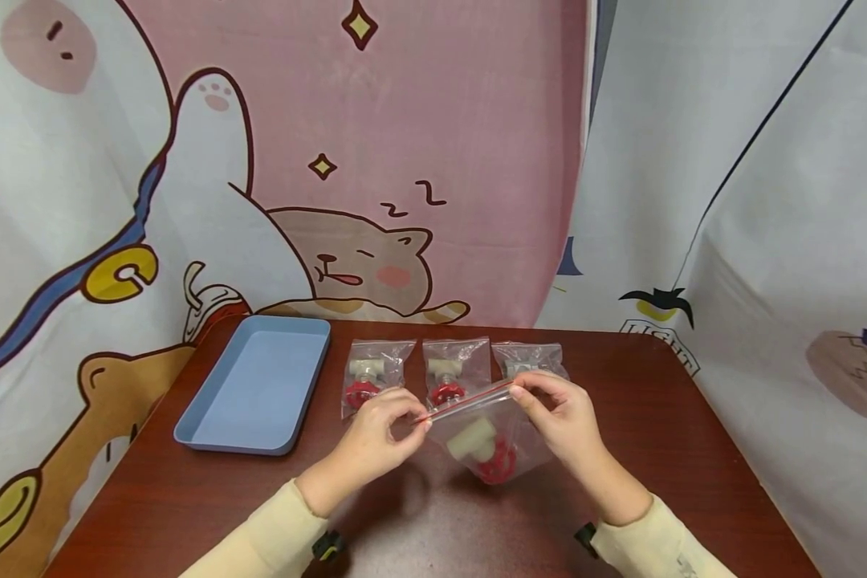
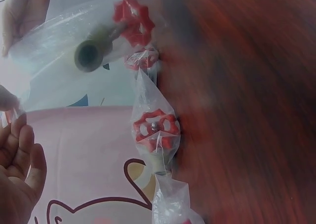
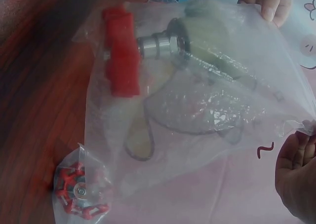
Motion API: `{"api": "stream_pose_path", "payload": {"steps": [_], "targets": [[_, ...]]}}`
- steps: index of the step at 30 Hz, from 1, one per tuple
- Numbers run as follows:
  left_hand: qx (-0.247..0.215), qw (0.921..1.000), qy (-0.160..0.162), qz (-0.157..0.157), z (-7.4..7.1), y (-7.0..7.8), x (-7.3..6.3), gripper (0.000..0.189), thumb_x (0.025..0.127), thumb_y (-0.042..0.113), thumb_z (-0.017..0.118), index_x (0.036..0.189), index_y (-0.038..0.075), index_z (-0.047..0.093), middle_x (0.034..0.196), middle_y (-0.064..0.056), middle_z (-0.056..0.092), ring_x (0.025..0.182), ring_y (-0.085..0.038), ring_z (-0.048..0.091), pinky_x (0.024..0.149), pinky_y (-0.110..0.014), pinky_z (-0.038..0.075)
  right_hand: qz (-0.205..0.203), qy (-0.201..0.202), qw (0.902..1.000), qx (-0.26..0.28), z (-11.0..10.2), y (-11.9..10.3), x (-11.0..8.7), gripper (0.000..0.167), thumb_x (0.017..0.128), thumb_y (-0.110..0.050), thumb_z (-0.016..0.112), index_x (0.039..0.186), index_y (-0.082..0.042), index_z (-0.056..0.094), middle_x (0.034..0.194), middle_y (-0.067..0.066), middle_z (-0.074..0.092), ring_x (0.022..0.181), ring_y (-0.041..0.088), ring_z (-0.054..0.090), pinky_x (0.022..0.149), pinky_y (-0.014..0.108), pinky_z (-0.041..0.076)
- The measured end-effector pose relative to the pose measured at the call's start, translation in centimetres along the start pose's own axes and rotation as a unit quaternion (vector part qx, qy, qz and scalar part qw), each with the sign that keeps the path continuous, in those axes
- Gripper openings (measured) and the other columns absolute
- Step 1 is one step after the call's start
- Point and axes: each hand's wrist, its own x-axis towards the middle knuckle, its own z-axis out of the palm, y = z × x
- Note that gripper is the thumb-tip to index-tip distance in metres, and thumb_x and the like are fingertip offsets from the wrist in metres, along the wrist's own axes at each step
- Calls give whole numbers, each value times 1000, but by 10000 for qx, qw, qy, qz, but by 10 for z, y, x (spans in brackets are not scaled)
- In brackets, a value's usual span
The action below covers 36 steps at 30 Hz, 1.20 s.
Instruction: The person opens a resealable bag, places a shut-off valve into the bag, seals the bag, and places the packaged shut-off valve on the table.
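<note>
A clear zip bag (image 1: 529, 449) with a red strip along its top hangs over the table between both hands. Inside it is a valve (image 1: 471, 438) with a pale green body and a red handwheel (image 3: 121, 51). My left hand (image 1: 377, 429) pinches one top corner of the bag. At the opposite corner, my right hand (image 1: 565, 417) pinches the strip between thumb and fingers. In the right wrist view the bag's film spreads wide, with the valve's metal stem (image 3: 157, 45) showing through. Whether the bag's mouth is sealed, I cannot tell.
Behind the hands, a bagged valve (image 1: 364, 377), a second bagged valve (image 1: 448, 377) and another bag (image 1: 531, 357), partly hidden by the right hand, lie in a row. A blue tray (image 1: 256, 385) sits on the left of the brown table (image 1: 665, 449). Printed curtains hang behind.
</note>
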Motion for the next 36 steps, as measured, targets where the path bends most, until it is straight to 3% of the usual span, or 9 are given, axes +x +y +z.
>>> {"api": "stream_pose_path", "payload": {"steps": [6, 9, 15, 22, 29, 32, 36], "targets": [[15, 10000, 16, -7, -2, 0, -1, 7, 78, 10, 73, 80, 15, 68, 79, 11, 60, 76, -2, 53, 70, -16, 44, 218, 95, 9997, -100, -4, 0, 0, 11, 73, 14, 69, 81, 7, 68, 76, 4, 65, 71, -2, 54, 58, 12, 45], [17, 10000, -24, -74, -2, 1, -1, 7, 79, 11, 72, 80, 16, 68, 79, 11, 60, 77, -2, 53, 71, -15, 44, 281, 105, 9995, -36, -6, 12, -1, 8, 76, 10, 70, 82, 5, 68, 76, 8, 65, 68, 1, 53, 56, 14, 45], [94, 9999, -81, -67, -2, 1, -2, 6, 80, 13, 72, 81, 16, 68, 80, 12, 61, 78, -2, 53, 72, -16, 44, 272, 201, 9992, 205, -9, 33, -5, 12, 76, 9, 71, 85, 1, 70, 80, 4, 66, 71, 2, 55, 57, 14, 46], [197, 9997, -63, -87, -2, 1, -3, 5, 82, 17, 74, 84, 15, 69, 83, 11, 63, 81, -4, 55, 75, -21, 47, 175, 60, 9998, 73, -13, 24, -6, 7, 79, 5, 71, 85, 3, 69, 80, 7, 65, 72, 0, 54, 57, 13, 46], [185, 9992, 15, -346, -2, 1, -3, 9, 79, 15, 77, 85, 17, 70, 84, 12, 63, 86, -4, 57, 79, -24, 48, -107, -73, 9993, 360, -15, 17, -5, 11, 77, 14, 67, 83, 5, 66, 81, 4, 63, 71, 1, 54, 57, 13, 45], [201, 9988, -10, -438, -5, -1, -4, 9, 80, 18, 76, 87, 19, 70, 86, 13, 63, 87, -5, 57, 78, -25, 48, -280, -190, 9991, 260, -19, 24, -5, 9, 80, 7, 69, 86, 1, 68, 82, 8, 63, 74, 1, 54, 58, 14, 45], [167, 9958, 114, -898, -16, -11, -10, 14, 81, 22, 75, 95, 21, 71, 92, 11, 62, 85, -6, 58, 73, -23, 51, -357, -90, 9993, -48, -25, 31, -3, 9, 81, 5, 69, 87, -1, 68, 83, 7, 63, 69, 1, 52, 53, 16, 42]]}}
